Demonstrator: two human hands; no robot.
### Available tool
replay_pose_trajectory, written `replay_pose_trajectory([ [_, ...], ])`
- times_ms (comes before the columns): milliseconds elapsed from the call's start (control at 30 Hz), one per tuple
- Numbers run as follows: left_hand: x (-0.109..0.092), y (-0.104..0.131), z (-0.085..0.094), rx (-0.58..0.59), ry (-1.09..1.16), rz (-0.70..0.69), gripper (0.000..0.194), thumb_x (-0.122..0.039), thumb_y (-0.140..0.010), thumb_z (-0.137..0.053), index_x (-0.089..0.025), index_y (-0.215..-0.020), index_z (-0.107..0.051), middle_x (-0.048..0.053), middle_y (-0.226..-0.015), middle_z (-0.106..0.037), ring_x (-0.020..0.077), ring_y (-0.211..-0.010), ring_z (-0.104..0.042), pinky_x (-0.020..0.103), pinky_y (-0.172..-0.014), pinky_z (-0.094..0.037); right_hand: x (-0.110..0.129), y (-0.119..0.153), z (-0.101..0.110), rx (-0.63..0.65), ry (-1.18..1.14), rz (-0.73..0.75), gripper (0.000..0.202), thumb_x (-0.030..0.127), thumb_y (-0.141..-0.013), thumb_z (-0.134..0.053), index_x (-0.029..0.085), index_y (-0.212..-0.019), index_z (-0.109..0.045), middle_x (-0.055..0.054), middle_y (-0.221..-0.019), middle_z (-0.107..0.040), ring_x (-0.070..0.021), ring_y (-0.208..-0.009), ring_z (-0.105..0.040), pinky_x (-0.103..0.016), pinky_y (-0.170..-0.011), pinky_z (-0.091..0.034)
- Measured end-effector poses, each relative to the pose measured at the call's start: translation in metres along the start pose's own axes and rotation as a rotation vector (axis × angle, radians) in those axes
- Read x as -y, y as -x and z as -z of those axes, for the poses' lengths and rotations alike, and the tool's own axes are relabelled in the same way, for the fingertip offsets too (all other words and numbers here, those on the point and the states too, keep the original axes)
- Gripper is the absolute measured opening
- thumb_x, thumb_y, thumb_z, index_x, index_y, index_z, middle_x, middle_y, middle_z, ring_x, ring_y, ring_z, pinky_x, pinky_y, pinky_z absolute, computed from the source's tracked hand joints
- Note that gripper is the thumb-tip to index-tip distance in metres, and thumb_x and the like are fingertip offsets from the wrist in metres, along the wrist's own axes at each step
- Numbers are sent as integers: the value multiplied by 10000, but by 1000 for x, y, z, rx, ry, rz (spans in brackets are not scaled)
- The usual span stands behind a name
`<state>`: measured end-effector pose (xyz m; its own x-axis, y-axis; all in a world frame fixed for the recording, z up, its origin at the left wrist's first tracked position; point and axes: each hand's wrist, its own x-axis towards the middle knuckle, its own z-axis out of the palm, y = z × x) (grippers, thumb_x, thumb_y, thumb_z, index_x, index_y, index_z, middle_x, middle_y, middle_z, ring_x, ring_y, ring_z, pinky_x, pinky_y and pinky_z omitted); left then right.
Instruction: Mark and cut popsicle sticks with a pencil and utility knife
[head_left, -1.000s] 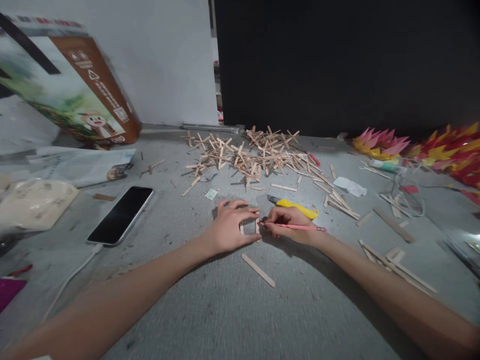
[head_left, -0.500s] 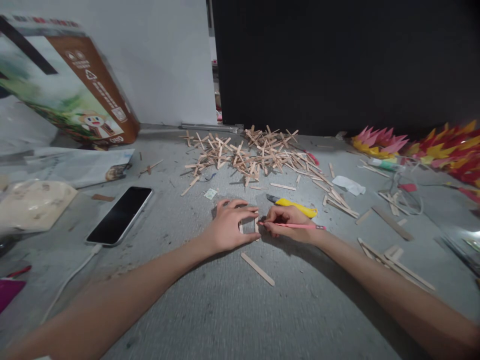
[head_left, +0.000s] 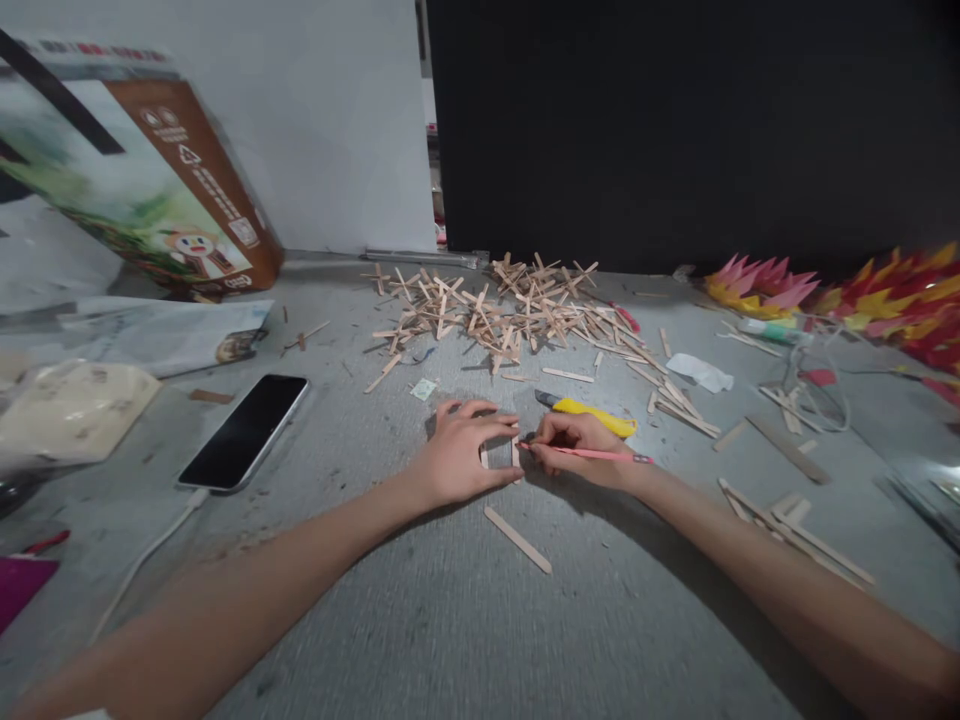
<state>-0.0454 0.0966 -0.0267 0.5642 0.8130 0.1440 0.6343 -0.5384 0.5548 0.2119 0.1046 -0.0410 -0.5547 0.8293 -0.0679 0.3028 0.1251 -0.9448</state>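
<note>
My left hand (head_left: 459,455) rests on the grey table, thumb and fingertips pressing the two ends of a short upright-lying wooden craft stick (head_left: 515,455). Part of another pale stick (head_left: 484,458) shows between thumb and fingers. In my right hand (head_left: 574,440) a pink pencil (head_left: 609,455) is pinched, its tip at the right edge of the held stick. A loose craft stick (head_left: 517,540) lies slantwise just below. Behind my right hand is a yellow utility knife (head_left: 596,415), its dark end pointing left.
Toward the back lies a heap of crossed craft sticks (head_left: 480,310). More loose sticks (head_left: 795,530) lie on the right, near folded paper flowers (head_left: 761,290). A phone (head_left: 244,433) with a white cable and a printed bag (head_left: 180,190) are on the left.
The view has shifted very slightly. Both hands keep the same place and hold, and the pencil tip stays by the craft stick.
</note>
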Motion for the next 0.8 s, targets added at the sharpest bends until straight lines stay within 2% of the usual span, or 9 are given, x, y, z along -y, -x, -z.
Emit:
replay_pose_trajectory([
  [333, 0, 0, -1, -2, 1, 0, 528, -594, -824, -797, -310, -1266, -739, 39, -1438, -682, 353, -1401, -506, 613, -1197, -205, 0, -1, 0, -2, -17, -6, 331, 497, -886, -750, 202, -803, -623, -17, -713, -682, -143, -590, -635, -254, -527, -484],
  [800, -1, 1, -2, -22, -47, -39, 515, -612, -846, -773, -297, -1253, -743, 54, -1432, -686, 353, -1381, -523, 612, -1182, -217, 5, 3, -2, -17, -51, 6, 290, 464, -908, -743, 215, -816, -626, -4, -698, -681, -148, -598, -640, -261, -556, -486],
])
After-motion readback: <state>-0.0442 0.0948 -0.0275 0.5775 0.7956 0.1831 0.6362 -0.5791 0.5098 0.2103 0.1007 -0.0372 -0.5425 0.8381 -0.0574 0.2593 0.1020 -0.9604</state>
